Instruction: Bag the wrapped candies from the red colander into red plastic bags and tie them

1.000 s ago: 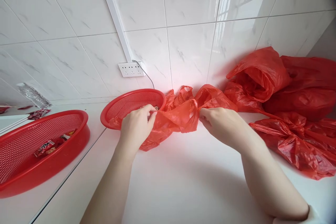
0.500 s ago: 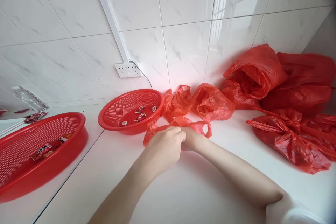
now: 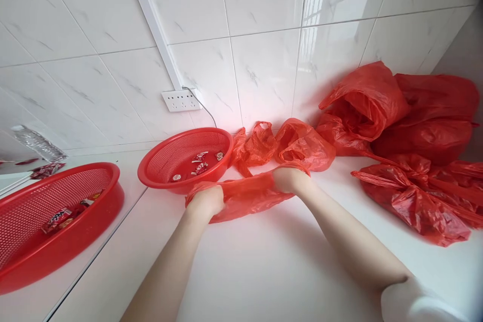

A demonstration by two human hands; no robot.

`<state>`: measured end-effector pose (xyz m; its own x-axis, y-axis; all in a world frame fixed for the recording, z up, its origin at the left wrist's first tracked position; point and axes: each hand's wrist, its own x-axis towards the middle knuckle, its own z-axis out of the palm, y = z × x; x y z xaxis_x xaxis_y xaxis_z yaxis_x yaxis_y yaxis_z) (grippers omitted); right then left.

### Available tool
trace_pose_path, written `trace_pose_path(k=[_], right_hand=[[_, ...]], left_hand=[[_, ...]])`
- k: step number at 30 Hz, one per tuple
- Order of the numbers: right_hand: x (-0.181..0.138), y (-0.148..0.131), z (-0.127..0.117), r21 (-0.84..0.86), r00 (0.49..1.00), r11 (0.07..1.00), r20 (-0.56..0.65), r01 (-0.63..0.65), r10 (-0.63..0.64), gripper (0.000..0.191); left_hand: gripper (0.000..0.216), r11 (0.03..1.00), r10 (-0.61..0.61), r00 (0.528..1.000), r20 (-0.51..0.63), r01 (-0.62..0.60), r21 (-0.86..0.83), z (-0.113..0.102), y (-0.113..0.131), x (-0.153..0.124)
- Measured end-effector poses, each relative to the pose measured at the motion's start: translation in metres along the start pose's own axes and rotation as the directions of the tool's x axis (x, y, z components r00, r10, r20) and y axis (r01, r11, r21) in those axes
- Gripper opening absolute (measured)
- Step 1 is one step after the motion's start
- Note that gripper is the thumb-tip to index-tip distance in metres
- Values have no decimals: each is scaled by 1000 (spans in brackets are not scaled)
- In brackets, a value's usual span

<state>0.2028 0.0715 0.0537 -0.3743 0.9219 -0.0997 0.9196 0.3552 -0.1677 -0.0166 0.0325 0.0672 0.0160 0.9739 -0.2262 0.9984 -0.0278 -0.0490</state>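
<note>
A thin red plastic bag [image 3: 247, 198] is stretched sideways just above the white worktop, in front of the smaller basket. My left hand [image 3: 209, 201] reaches into its left end, and my right hand [image 3: 291, 180] into its right end. Red film covers the fingers of both hands, so whether they grip the bag or lie spread inside it is hidden. Close behind my left hand stands a red perforated basket [image 3: 151, 182] holding a few small wrapped pieces [image 3: 199, 167].
Small red bags [image 3: 307, 148] line the tiled wall. Larger red bags [image 3: 418, 110] are piled at the right, with a tied bag [image 3: 418, 201] before them. A second red basket [image 3: 109, 211] with snack packets [image 3: 62, 219], and a clear bottle [image 3: 39, 143], are at the left. A socket strip [image 3: 181, 100] is on the wall.
My hands were together at the middle over the crumpled bag. They have moved apart, left and right, and the bag is now spread wide between them.
</note>
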Motion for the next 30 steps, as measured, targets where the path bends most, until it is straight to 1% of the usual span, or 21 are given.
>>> trace_pose_path(k=[2,4,5,9,11,12,13,17,19,21,22,24,25,26,28,29,30], right_hand=[[-6,-4,-6,-45,990,999,138,6,1,17],[-9,-10,-8,-95,977,995,214,11,10,13],[-8,-13,-8,-118,973,993,228,3,24,13],[0,-10,-5,-177,955,981,267,-83,129,24],[4,-5,-3,-195,945,974,280,-116,168,23],[5,-2,-2,-202,943,972,284,-121,176,22],[7,1,-1,-208,941,970,288,-122,180,21],[9,6,2,-230,930,965,313,-123,193,20],[7,3,1,-229,932,967,315,-111,182,18],[0,-4,-3,-216,945,974,297,-71,135,17],[-6,-8,-6,-204,956,978,276,-38,94,20],[-18,-19,-12,-164,974,985,224,60,-22,23],[-24,-24,-13,-129,974,983,202,128,-100,25],[-29,-30,-14,-84,962,974,192,211,-192,26],[-33,-40,-10,16,907,929,212,369,-364,25],[-32,-43,-6,51,881,907,221,417,-418,24],[-30,-45,0,67,869,896,223,438,-442,22]], left_hand=[[8,998,69,998,10,-70,10,2,9,-8],[15,990,139,990,15,-139,8,6,18,-9],[17,988,156,988,20,-157,10,8,21,-7],[22,987,156,986,65,-158,34,19,24,11],[19,986,158,983,93,-162,40,24,22,17],[22,985,162,982,100,-166,39,27,20,19],[31,985,166,981,104,-170,37,30,19,19],[82,988,153,979,135,-156,17,41,14,12],[94,990,139,974,176,-143,10,44,11,4],[94,982,180,969,171,-186,19,45,10,-7],[89,975,218,966,139,-223,19,46,10,-13],[72,962,272,961,39,-272,-10,49,12,-23],[64,959,279,960,-16,-279,-44,52,13,-26],[58,955,275,959,-67,-281,-93,55,15,-28],[55,938,267,952,-150,-292,-185,65,18,-27],[58,929,271,946,-176,-305,-211,71,19,-24],[65,922,277,942,-187,-316,-224,77,19,-21]])
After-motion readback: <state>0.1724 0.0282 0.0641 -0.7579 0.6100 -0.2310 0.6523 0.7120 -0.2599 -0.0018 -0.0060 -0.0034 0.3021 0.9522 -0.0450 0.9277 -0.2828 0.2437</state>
